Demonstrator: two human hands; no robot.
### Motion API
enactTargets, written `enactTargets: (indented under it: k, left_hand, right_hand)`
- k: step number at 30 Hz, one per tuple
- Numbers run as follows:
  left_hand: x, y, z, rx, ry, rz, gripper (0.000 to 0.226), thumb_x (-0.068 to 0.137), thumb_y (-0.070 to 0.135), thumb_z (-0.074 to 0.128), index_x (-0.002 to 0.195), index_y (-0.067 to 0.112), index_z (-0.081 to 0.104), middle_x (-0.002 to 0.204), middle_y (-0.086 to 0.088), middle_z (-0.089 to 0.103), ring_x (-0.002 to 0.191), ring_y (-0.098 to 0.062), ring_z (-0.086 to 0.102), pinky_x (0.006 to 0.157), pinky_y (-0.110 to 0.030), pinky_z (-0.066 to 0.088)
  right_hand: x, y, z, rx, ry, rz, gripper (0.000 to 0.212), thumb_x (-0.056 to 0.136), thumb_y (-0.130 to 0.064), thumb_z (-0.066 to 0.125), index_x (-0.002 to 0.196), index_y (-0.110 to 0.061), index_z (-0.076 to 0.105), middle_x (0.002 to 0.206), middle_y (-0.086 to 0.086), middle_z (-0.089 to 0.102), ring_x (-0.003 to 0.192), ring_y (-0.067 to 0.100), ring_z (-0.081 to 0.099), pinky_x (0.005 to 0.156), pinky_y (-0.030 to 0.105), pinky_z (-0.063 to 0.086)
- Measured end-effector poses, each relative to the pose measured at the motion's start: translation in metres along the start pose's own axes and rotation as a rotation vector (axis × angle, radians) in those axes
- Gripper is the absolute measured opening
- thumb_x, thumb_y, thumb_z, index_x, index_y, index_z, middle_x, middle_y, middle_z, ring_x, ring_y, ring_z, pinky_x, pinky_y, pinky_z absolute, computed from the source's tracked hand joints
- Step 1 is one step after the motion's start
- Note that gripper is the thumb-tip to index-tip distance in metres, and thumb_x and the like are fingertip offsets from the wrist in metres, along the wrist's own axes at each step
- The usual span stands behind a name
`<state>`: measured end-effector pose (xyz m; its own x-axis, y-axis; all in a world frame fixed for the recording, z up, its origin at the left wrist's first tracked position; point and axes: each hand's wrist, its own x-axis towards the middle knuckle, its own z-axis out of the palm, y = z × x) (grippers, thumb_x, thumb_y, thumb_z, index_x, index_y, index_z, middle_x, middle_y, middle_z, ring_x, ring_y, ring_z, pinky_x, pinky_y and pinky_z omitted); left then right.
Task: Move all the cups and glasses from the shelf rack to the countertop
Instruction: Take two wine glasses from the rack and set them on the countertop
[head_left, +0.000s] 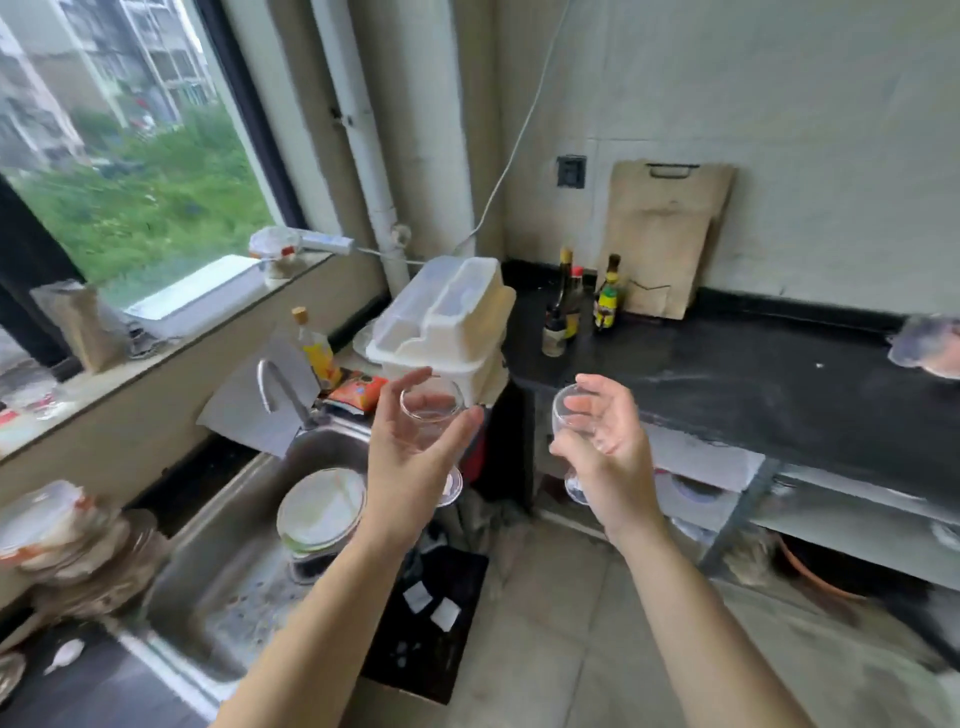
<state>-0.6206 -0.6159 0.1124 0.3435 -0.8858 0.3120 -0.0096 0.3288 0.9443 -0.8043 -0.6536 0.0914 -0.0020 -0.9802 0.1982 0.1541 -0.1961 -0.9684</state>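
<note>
Two stemmed glasses carried toward the black counter (753, 384).
Left hand (410, 452) and right hand (608, 452) each close loosely around a glass bowl (431, 402), (569, 410); light, slick, breakable, so hold bowls gently.

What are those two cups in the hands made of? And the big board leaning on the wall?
Both cups, left glass and right glass, look like clear, shiny glass: fingers show through them. The board looks like pale, matte wood, though bamboo is possible.
</note>
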Motion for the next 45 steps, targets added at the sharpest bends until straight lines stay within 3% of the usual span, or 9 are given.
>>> enactTargets:
  k: [12, 17, 22, 26, 28, 31, 33, 40, 45]
  left_hand:
    - [0.086, -0.095, 0.268, 0.008, -0.374, -0.05, 0.052, 0.073, 0.038, 0.083, 0.118, 0.034, 0.058, 0.096, 0.002, 0.068, 0.085, -0.012, 0.071, 0.074, -0.019, 0.054]
    - [0.133, -0.122, 0.414, -0.144, -0.634, -0.116, 0.053, 0.078, 0.018, 0.078, 0.124, 0.028, 0.054, 0.1, 0.004, 0.065, 0.076, -0.011, 0.067, 0.058, -0.019, 0.052]
    - [0.16, -0.131, 0.545, -0.205, -0.919, -0.149, 0.061, 0.074, 0.008, 0.063, 0.13, 0.027, 0.045, 0.116, -0.007, 0.056, 0.08, -0.008, 0.061, 0.062, -0.023, 0.051]
    - [0.157, -0.141, 0.632, -0.213, -1.075, -0.151, 0.06, 0.073, 0.005, 0.058, 0.126, 0.03, 0.043, 0.106, 0.014, 0.059, 0.066, -0.006, 0.056, 0.053, -0.017, 0.045]
    - [0.156, -0.152, 0.67, -0.184, -1.103, -0.101, 0.059, 0.075, 0.006, 0.061, 0.123, 0.036, 0.046, 0.102, 0.024, 0.061, 0.071, -0.005, 0.06, 0.056, -0.02, 0.048]
    - [0.157, -0.171, 0.726, -0.096, -1.085, -0.116, 0.063, 0.075, 0.016, 0.073, 0.126, 0.043, 0.049, 0.131, -0.003, 0.057, 0.11, -0.019, 0.065, 0.083, -0.035, 0.059]
    - [0.159, -0.191, 0.764, -0.076, -1.056, -0.119, 0.065, 0.073, 0.019, 0.078, 0.126, 0.046, 0.051, 0.133, -0.007, 0.057, 0.115, -0.022, 0.064, 0.09, -0.039, 0.056]
    - [0.169, -0.25, 0.904, 0.109, -0.953, -0.072, 0.065, 0.072, 0.021, 0.087, 0.111, 0.062, 0.056, 0.114, 0.027, 0.066, 0.103, -0.003, 0.066, 0.076, -0.024, 0.058]
    - [0.172, -0.28, 0.988, 0.212, -0.886, -0.14, 0.064, 0.071, 0.024, 0.088, 0.122, 0.049, 0.057, 0.109, 0.033, 0.064, 0.102, 0.01, 0.06, 0.073, -0.012, 0.051]
  right_hand:
    - [0.11, 0.01, -0.232, -0.192, 0.411, 0.028, 0.055, 0.066, -0.015, 0.066, 0.115, -0.039, 0.059, 0.114, -0.001, 0.062, 0.093, 0.002, 0.065, 0.083, 0.028, 0.055]
    - [0.173, -0.006, -0.338, -0.286, 0.605, 0.014, 0.058, 0.064, -0.014, 0.07, 0.116, -0.038, 0.06, 0.114, -0.001, 0.064, 0.093, 0.004, 0.068, 0.075, 0.02, 0.054]
    - [0.208, -0.03, -0.435, -0.329, 0.791, -0.013, 0.058, 0.069, -0.005, 0.075, 0.116, -0.036, 0.059, 0.115, -0.001, 0.065, 0.091, 0.002, 0.069, 0.075, 0.018, 0.053]
    - [0.214, -0.034, -0.502, -0.345, 0.969, -0.02, 0.057, 0.072, -0.006, 0.074, 0.117, -0.037, 0.059, 0.113, -0.007, 0.067, 0.086, -0.004, 0.068, 0.069, 0.01, 0.05]
    - [0.22, -0.029, -0.537, -0.341, 1.029, -0.012, 0.058, 0.075, -0.002, 0.075, 0.122, -0.032, 0.059, 0.114, -0.004, 0.067, 0.082, -0.005, 0.068, 0.066, 0.009, 0.049]
    - [0.237, -0.015, -0.591, -0.306, 1.085, 0.009, 0.058, 0.074, -0.008, 0.076, 0.121, -0.037, 0.059, 0.113, -0.008, 0.068, 0.084, -0.005, 0.068, 0.073, 0.02, 0.049]
    - [0.257, -0.004, -0.63, -0.279, 1.102, 0.032, 0.058, 0.067, -0.021, 0.074, 0.118, -0.043, 0.057, 0.111, -0.013, 0.069, 0.085, -0.008, 0.067, 0.075, 0.022, 0.047]
    - [0.342, 0.038, -0.78, -0.221, 1.007, 0.09, 0.047, 0.07, -0.015, 0.076, 0.105, -0.039, 0.056, 0.108, -0.015, 0.067, 0.091, -0.012, 0.064, 0.067, 0.004, 0.047]
    - [0.383, 0.044, -0.869, -0.32, 0.889, 0.164, 0.045, 0.064, -0.023, 0.076, 0.101, -0.039, 0.057, 0.095, -0.041, 0.063, 0.087, -0.016, 0.063, 0.061, 0.003, 0.046]
